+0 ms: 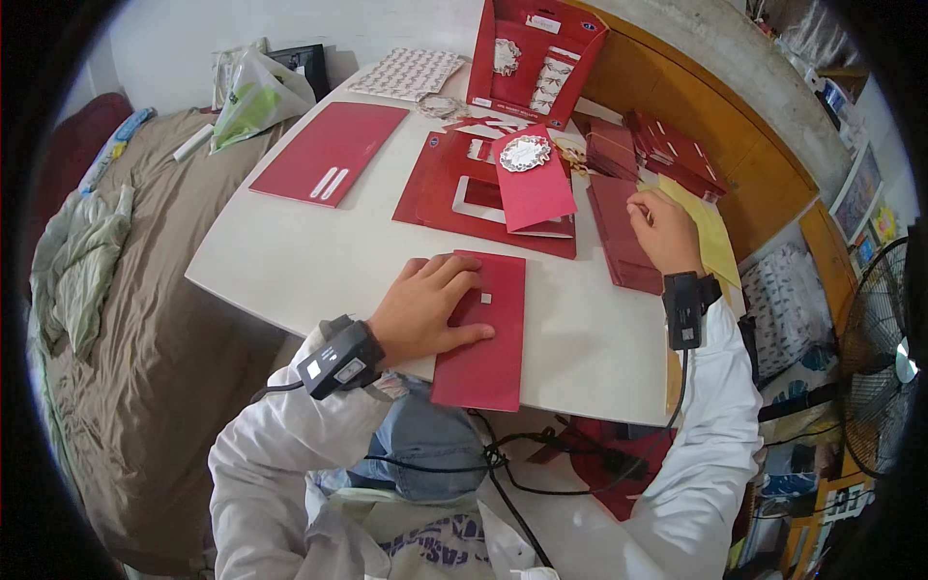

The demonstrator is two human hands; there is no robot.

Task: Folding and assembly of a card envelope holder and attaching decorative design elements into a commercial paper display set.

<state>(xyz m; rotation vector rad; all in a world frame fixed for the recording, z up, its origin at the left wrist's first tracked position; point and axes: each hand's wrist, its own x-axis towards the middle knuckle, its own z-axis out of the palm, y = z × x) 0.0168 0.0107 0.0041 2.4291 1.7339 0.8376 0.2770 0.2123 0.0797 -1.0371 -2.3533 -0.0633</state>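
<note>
My left hand (431, 308) lies with its fingers spread on a red paper wallet (500, 348) bearing a small white square, at the near edge of the white table (290, 239). My right hand (663, 228) is raised near the yellow sheets (699, 225), fingers curled with thumb against forefinger; whether something small is between them I cannot tell. Beside it lies a stack of dark red wallets (620, 239). Farther back, a pink card (536, 192) with an ornate white label (525, 153) lies on a flat red printed carton (442, 196).
A red card panel (330, 148) lies at the left. Behind are a patterned packet (409, 72), a standing red display box (529, 94) and bundled red wallets (674, 156). Black cables (500, 457) hang over my lap; a fan (877, 362) stands at the right.
</note>
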